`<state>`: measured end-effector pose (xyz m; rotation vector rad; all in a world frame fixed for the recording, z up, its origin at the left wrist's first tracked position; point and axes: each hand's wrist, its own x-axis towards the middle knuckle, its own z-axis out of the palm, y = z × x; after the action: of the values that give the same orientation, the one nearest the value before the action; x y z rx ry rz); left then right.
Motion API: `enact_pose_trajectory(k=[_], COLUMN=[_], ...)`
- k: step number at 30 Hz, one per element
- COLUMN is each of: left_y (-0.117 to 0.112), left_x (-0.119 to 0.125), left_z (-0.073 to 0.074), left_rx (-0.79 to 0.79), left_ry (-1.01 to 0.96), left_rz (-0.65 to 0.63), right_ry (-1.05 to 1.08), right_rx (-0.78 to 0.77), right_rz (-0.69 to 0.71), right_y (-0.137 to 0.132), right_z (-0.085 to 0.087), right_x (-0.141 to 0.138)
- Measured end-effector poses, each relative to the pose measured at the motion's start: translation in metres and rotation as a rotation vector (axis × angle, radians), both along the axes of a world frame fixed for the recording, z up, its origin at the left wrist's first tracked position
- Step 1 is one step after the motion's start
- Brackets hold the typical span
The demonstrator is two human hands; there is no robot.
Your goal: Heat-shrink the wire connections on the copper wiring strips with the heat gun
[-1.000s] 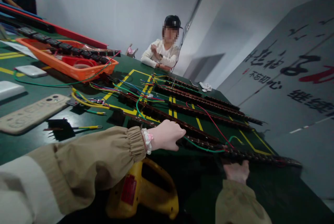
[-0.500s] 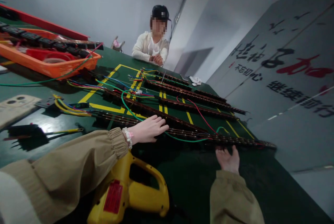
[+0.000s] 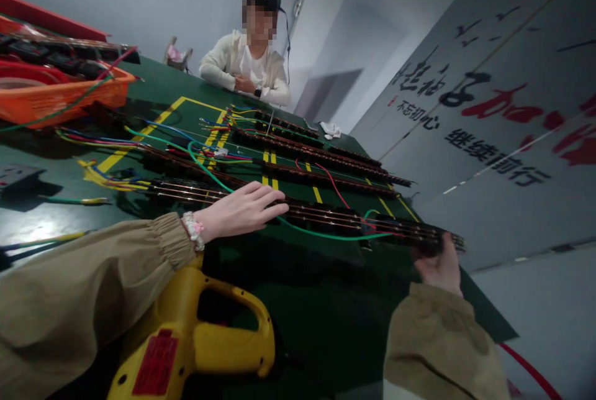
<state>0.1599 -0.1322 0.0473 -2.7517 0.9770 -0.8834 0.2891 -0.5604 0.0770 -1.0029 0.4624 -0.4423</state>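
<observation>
A long black strip with copper rods (image 3: 321, 217) lies along the near side of the green table, bare rods facing up. My left hand (image 3: 244, 209) is laid over its middle, fingers bent across it; the thumb side is partly hidden. Round the right end of the strip, my right hand (image 3: 440, 263) is closed, thumb on top and fingers underneath. A green wire (image 3: 326, 236) loops along the strip's near edge, and a short red wire shows by it. Yellow and blue leads (image 3: 109, 179) come off its left end.
A yellow heat gun (image 3: 186, 331) lies in front of me, under my left forearm. More black strips (image 3: 307, 151) lie farther back on the taped green table (image 3: 321, 288). An orange basket (image 3: 69, 102) stands at left. Across the table sits a person (image 3: 249, 64) with folded arms.
My right hand has moved right along the strip and closed on its end. The strip has turned so more copper rods show. The whole view has shifted.
</observation>
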Motion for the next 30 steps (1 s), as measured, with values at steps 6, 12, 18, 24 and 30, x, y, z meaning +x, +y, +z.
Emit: enact_pose_trajectory(k=[6,12,18,24,30], left_y=[0.034,0.05,0.066,0.115,0.15], left_x=[-0.007,-0.008,0.002,-0.033,-0.066], left_z=[-0.021,-0.023,-0.031,-0.025,-0.019], left_rx=[0.04,-0.018,-0.086,-0.148,-0.101], left_ry=[0.117,0.254,0.289,0.28,0.223], left_rz=[-0.061,0.011,0.104,0.212,0.271], right_ry=[0.109,0.215,0.229,0.047,-0.382], right_rx=[0.053,-0.017,-0.253,-0.609,-1.557], right_rz=[0.084,0.225,0.221,0.658,1.115], right_y=[0.025,0.053,0.08,0.147,0.23], right_z=[-0.044,-0.066,-0.065,-0.05,-0.073], right_x=[-0.029,-0.022,-0.054,-0.184,-0.275])
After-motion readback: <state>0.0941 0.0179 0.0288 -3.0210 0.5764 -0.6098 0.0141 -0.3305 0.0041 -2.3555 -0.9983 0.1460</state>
